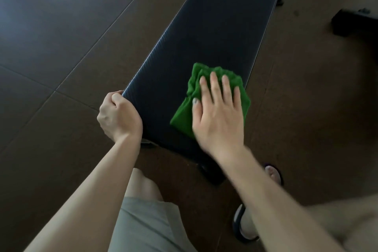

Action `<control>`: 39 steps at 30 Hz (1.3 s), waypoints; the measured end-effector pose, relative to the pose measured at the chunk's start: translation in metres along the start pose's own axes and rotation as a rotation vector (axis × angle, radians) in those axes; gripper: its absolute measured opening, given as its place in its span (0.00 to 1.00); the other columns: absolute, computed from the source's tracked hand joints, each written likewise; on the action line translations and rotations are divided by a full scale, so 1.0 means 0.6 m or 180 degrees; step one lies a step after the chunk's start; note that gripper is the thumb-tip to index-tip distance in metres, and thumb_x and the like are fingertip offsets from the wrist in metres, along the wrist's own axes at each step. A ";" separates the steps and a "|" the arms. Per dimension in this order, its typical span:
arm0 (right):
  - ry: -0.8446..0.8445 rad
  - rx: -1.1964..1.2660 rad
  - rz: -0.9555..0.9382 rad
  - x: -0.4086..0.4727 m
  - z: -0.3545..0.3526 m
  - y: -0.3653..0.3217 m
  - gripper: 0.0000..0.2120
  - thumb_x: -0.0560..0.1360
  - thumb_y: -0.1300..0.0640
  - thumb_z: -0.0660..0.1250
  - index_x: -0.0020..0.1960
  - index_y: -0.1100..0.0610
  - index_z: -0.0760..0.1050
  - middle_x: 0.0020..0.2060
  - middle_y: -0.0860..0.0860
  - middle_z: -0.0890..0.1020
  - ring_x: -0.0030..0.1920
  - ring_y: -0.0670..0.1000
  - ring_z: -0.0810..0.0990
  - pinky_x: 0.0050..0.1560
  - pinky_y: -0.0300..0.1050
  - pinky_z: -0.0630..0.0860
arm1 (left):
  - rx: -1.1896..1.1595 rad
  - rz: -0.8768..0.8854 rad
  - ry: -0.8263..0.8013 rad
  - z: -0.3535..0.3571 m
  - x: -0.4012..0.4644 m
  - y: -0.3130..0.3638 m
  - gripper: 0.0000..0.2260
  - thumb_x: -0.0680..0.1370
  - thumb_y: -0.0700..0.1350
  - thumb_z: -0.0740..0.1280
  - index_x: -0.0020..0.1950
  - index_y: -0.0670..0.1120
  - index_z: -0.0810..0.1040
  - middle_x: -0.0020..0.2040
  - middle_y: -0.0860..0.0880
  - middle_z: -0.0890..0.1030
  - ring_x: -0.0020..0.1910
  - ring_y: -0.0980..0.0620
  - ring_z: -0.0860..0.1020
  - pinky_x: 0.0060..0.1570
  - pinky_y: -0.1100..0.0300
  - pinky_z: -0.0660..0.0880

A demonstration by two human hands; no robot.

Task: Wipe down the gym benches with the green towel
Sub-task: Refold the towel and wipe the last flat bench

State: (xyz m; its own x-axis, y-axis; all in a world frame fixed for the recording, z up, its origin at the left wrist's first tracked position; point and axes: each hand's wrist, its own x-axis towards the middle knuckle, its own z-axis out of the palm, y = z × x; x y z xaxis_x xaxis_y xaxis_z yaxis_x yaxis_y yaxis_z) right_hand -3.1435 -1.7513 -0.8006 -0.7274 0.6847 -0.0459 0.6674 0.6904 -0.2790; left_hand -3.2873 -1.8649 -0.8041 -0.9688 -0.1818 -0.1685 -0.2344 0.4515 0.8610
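Green towel bunched, frame centre-right, on near end of black bench. R hand flat on it, fingers straight, pressing. L hand curled round bench corner. Towel soft, light, likely slips w/o palm pressure; hold via flat palm mid-cloth.

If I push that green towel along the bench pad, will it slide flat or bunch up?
The green towel looks soft and already crumpled at its far end, so it will probably bunch further when pushed. The right hand lies flat on it, which should help it slide. The bench pad looks smooth, so the cloth will likely glide rather than snag.
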 end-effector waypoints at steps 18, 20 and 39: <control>0.0590 0.2121 0.0915 0.106 -0.001 0.092 0.27 0.88 0.50 0.54 0.85 0.52 0.54 0.85 0.49 0.48 0.84 0.51 0.44 0.83 0.49 0.49 | 0.0059 0.0052 0.0105 0.007 0.001 -0.003 0.21 0.79 0.46 0.53 0.54 0.51 0.86 0.47 0.53 0.81 0.49 0.52 0.76 0.48 0.59 0.69; 0.0615 0.2584 0.1180 0.028 0.008 0.058 0.28 0.88 0.50 0.54 0.86 0.51 0.49 0.85 0.48 0.46 0.83 0.46 0.46 0.77 0.33 0.52 | 0.0058 0.0039 0.0112 0.005 -0.001 -0.001 0.20 0.80 0.46 0.53 0.55 0.51 0.86 0.48 0.53 0.81 0.50 0.52 0.75 0.48 0.59 0.68; 0.0479 0.1640 0.1021 0.020 0.022 0.047 0.28 0.88 0.51 0.50 0.85 0.57 0.49 0.84 0.59 0.47 0.84 0.60 0.47 0.83 0.57 0.55 | 0.0103 0.0009 0.0102 0.006 0.006 -0.006 0.21 0.80 0.47 0.53 0.56 0.52 0.86 0.49 0.53 0.81 0.52 0.51 0.75 0.50 0.58 0.69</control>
State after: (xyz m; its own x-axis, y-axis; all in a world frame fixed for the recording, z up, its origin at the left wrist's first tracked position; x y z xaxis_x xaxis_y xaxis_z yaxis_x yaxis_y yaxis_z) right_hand -3.1356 -1.7267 -0.8218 -0.4481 0.8905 -0.0791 0.6590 0.2693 -0.7023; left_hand -3.2902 -1.8638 -0.8097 -0.9665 -0.2080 -0.1502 -0.2347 0.4799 0.8453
